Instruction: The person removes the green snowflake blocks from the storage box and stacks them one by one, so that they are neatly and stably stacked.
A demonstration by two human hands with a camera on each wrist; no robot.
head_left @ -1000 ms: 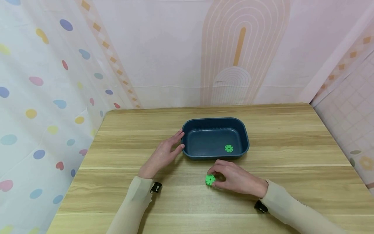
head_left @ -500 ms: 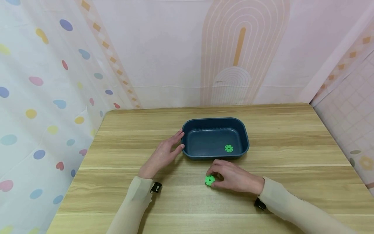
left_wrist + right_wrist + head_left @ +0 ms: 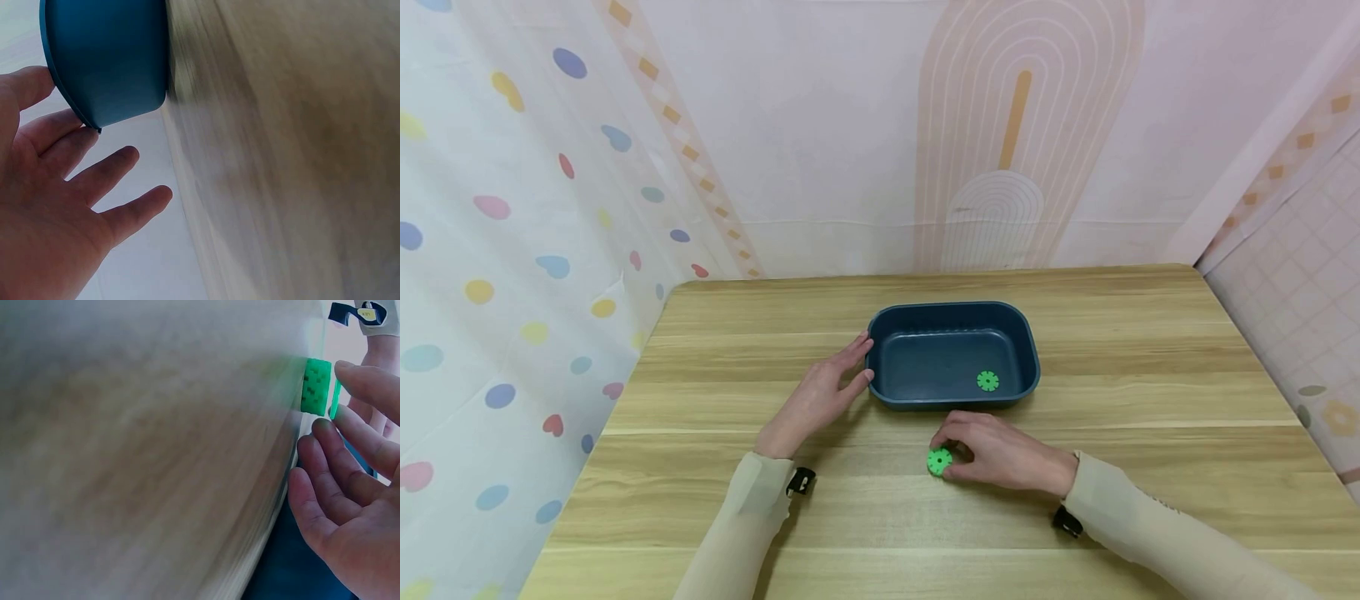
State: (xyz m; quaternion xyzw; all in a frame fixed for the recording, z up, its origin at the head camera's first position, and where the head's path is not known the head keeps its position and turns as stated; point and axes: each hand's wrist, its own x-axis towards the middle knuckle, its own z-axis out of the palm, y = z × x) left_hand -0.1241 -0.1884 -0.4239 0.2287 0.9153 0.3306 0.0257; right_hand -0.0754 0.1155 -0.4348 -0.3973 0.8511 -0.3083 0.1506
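Note:
My right hand [image 3: 1000,450] pinches a thin green notched disc [image 3: 335,399] between thumb and index finger. That disc is just over a short stack of similar green discs [image 3: 316,386], which stands on the table. A small gap shows between disc and stack in the right wrist view. In the head view the held disc covers most of the stack. My left hand [image 3: 816,400] touches the left rim of a dark blue rectangular bin [image 3: 925,403] with its fingertips, fingers spread and fairly straight. One green disc [image 3: 988,381] lies flat inside the bin, toward its front right.
The wood-grain table [image 3: 700,383] reaches back to a patterned curtain [image 3: 842,142]. Another curtain with coloured dots [image 3: 535,250] hangs along the left side. The bin stands just beyond my right hand.
My right wrist and forearm have shifted slightly left, with the fingers staying at the green stack. The left hand, the bin and the disc in it have not moved.

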